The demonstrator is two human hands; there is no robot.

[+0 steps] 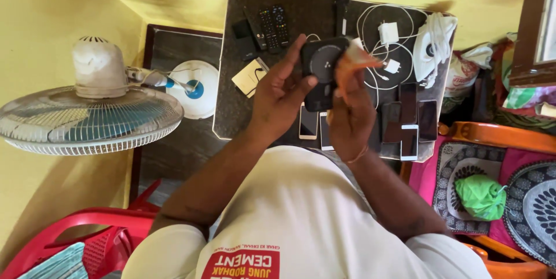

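My left hand [278,90] grips a black rectangular device [320,70] with a round ring on its face, holding it up over the dark table [237,117]. My right hand [347,114] is closed on a small orange and white cloth [358,60] and presses it against the device's right edge. Both hands meet above a row of phones [408,122] that lie flat near the table's front edge. The lower part of the device is hidden behind my fingers.
Two black remotes [272,24], a black torch-like stick [341,6], white chargers with coiled cables [387,38] and a white gadget [433,47] lie on the table. A pedestal fan [87,117] stands left, a red plastic chair [87,230] lower left, a green bundle [480,198] on patterned cushions right.
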